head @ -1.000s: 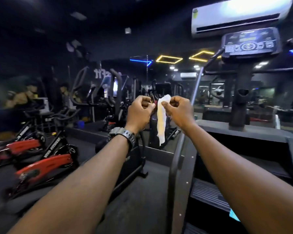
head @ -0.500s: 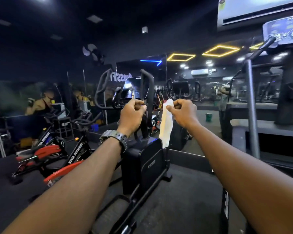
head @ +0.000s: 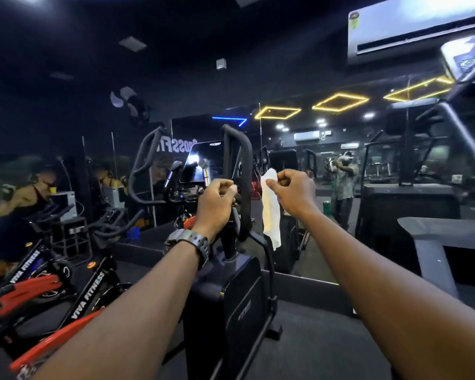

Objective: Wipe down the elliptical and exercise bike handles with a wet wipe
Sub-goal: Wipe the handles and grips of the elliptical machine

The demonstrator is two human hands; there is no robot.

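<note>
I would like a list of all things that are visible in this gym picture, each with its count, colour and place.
wet wipe: one, white, hanging from the right hand, centre.
elliptical: one, black, centre, straight ahead.
elliptical handles: two, black, curved, either side of its screen.
exercise bikes: at least two, black and red, lower left.
mirror wall: one, behind the machines.
air conditioner: one, white, upper right.
ceiling lights: several yellow squares, seen in the mirror.
wristwatch: one, dark, left wrist.
left hand: fingers curled, nothing visibly held.
right hand: pinches the wipe's top.
</note>
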